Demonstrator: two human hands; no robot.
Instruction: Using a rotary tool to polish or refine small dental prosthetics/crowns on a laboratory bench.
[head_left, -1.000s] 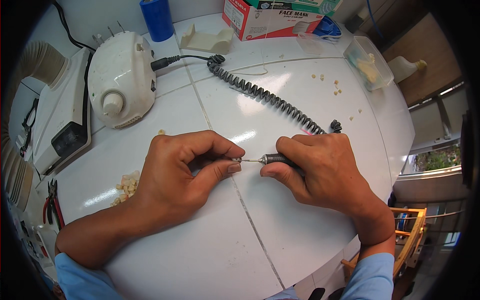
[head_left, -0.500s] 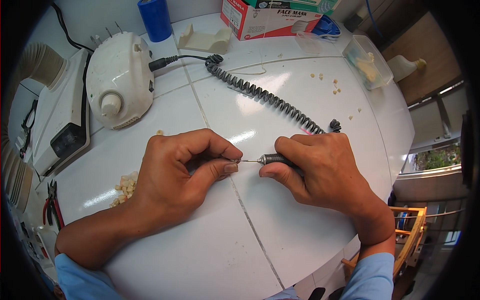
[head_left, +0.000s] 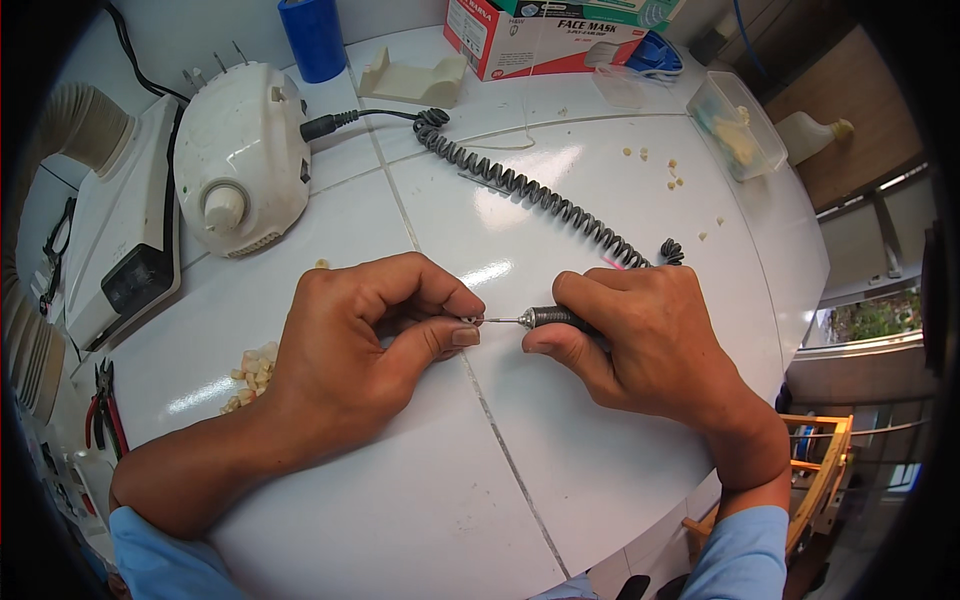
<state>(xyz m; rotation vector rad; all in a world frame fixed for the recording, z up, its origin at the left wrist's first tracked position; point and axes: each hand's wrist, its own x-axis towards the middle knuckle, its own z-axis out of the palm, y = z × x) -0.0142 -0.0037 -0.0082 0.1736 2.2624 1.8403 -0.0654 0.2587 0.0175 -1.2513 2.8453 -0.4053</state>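
My left hand (head_left: 365, 335) pinches a tiny pale piece (head_left: 470, 320) between thumb and fingertips; most of it is hidden. In my right hand (head_left: 645, 340) lies a dark rotary handpiece (head_left: 552, 318), its metal nose pointing left and the thumb a little off its underside. The thin bit (head_left: 502, 320) reaches the piece at my left fingertips. Beyond the right hand runs a coiled black cord (head_left: 545, 195), leading to a white control box (head_left: 240, 160) with a round knob. Beside my left wrist sits a pile of small cream tooth-like pieces (head_left: 257, 372).
A white machine with a ribbed hose (head_left: 100, 125) stands at the left, with red-handled pliers (head_left: 105, 405) nearer me. Along the back are a blue cylinder (head_left: 312, 40), a cream handpiece rest (head_left: 412, 78), a mask box (head_left: 540, 45) and a clear tub (head_left: 735, 125). Loose pieces (head_left: 673, 178) lie right.
Both hands hold nearly the same pose. The right thumb and handpiece have shifted very slightly to the right, and the view has drifted a little.
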